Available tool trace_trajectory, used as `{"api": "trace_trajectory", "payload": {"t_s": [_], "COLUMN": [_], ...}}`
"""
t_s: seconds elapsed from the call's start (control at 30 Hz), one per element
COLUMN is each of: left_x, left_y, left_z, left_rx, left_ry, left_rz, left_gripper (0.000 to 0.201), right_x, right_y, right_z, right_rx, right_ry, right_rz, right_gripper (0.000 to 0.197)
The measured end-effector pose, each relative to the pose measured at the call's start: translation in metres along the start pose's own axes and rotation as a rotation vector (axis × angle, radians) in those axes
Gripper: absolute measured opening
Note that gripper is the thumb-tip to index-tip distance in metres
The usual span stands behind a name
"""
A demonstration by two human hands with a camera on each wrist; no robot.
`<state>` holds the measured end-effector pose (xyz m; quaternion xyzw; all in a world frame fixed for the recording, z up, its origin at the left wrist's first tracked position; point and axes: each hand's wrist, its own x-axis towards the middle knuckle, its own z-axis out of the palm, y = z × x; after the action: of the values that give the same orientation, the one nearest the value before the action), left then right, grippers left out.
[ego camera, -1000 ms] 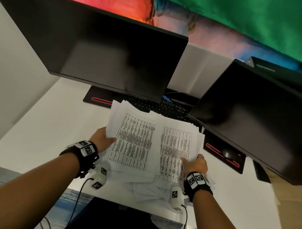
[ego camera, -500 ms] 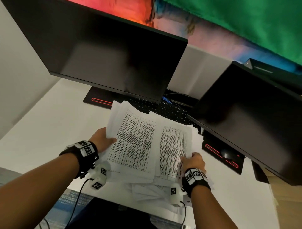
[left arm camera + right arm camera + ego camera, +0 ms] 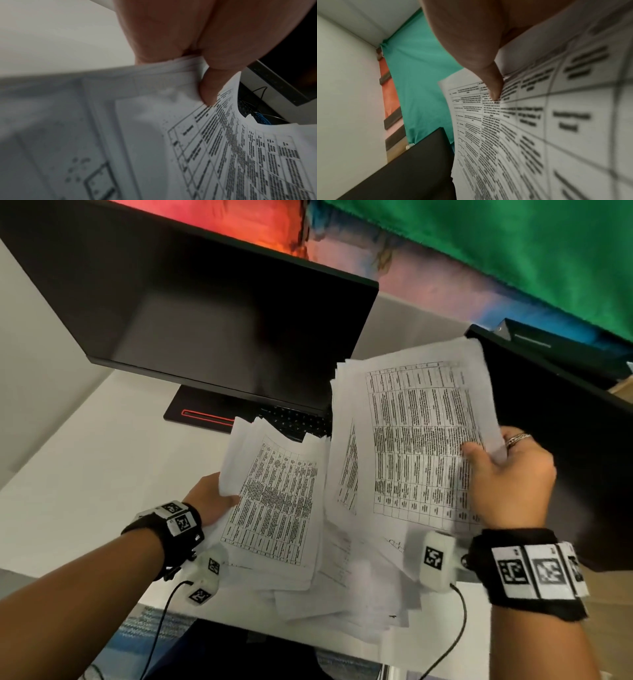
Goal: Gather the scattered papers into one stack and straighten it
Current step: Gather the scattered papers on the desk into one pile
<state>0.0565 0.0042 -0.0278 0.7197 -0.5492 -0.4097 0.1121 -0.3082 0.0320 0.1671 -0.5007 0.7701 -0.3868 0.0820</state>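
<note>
My left hand [image 3: 214,498] grips the left edge of a bundle of printed table sheets [image 3: 277,505], thumb on top [image 3: 207,92], low over the desk. My right hand [image 3: 507,474] holds a second bundle of sheets [image 3: 421,440] lifted and tilted up in front of the right monitor, thumb pressed on its printed face [image 3: 493,88], fingers behind. More loose sheets [image 3: 346,594] lie spread on the white desk [image 3: 85,474] beneath both bundles, some overhanging the front edge.
Two dark monitors stand close: one behind left [image 3: 212,313], one at right [image 3: 582,446]. A black keyboard [image 3: 298,422] lies under the left monitor, partly covered by paper. Cables hang from the wrist cameras over the desk's front edge.
The right hand has lifted its bundle up and to the right, off the desk pile, and tilted it upright. The left hand keeps its bundle in about the same place.
</note>
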Motion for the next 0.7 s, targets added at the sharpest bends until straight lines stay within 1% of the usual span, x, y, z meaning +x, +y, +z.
{"api": "trace_trajectory", "payload": {"t_s": [0.13, 0.23, 0.3, 0.37, 0.4, 0.47, 0.5, 0.53, 0.57, 0.6, 0.67, 0.7], "left_x": [0.001, 0.002, 0.002, 0.002, 0.002, 0.002, 0.001, -0.003, -0.005, -0.007, -0.009, -0.007], "left_y": [0.001, 0.001, 0.004, 0.006, 0.008, 0.011, 0.012, 0.016, 0.018, 0.019, 0.023, 0.022], "left_z": [0.0, 0.0, 0.002, 0.004, 0.005, 0.007, 0.009, 0.011, 0.015, 0.019, 0.028, 0.033], "left_rx": [0.039, 0.038, 0.0, -0.081, -0.129, -0.271, -0.39, -0.523, -0.626, -0.682, -0.651, -0.539], "left_ry": [-0.023, -0.066, -0.079, -0.104, -0.121, -0.117, -0.109, -0.118, -0.138, -0.164, -0.184, -0.165], "left_rz": [0.061, 0.089, 0.109, 0.082, 0.059, -0.029, -0.102, -0.183, -0.249, -0.288, -0.282, -0.248], "left_gripper": [0.041, 0.039, 0.035, 0.031, 0.034, 0.047, 0.053, 0.059, 0.065, 0.069, 0.074, 0.075], "right_x": [0.007, 0.003, -0.002, -0.007, -0.009, -0.014, -0.018, -0.022, -0.027, -0.035, -0.055, -0.067], "right_y": [-0.006, -0.015, -0.023, -0.024, -0.021, -0.006, 0.006, 0.022, 0.037, 0.053, 0.074, 0.08], "right_z": [-0.008, -0.001, 0.01, 0.029, 0.041, 0.07, 0.087, 0.105, 0.122, 0.138, 0.164, 0.172], "right_rx": [0.095, 0.149, 0.191, 0.22, 0.229, 0.263, 0.273, 0.24, 0.165, 0.048, -0.193, -0.27], "right_ry": [-0.021, -0.091, -0.149, -0.208, -0.245, -0.335, -0.376, -0.412, -0.441, -0.481, -0.617, -0.664], "right_rz": [0.017, -0.007, -0.021, -0.011, 0.013, 0.118, 0.201, 0.288, 0.363, 0.416, 0.438, 0.411], "right_gripper": [0.019, 0.018, 0.016, 0.013, 0.012, 0.015, 0.018, 0.023, 0.03, 0.038, 0.05, 0.053]}}
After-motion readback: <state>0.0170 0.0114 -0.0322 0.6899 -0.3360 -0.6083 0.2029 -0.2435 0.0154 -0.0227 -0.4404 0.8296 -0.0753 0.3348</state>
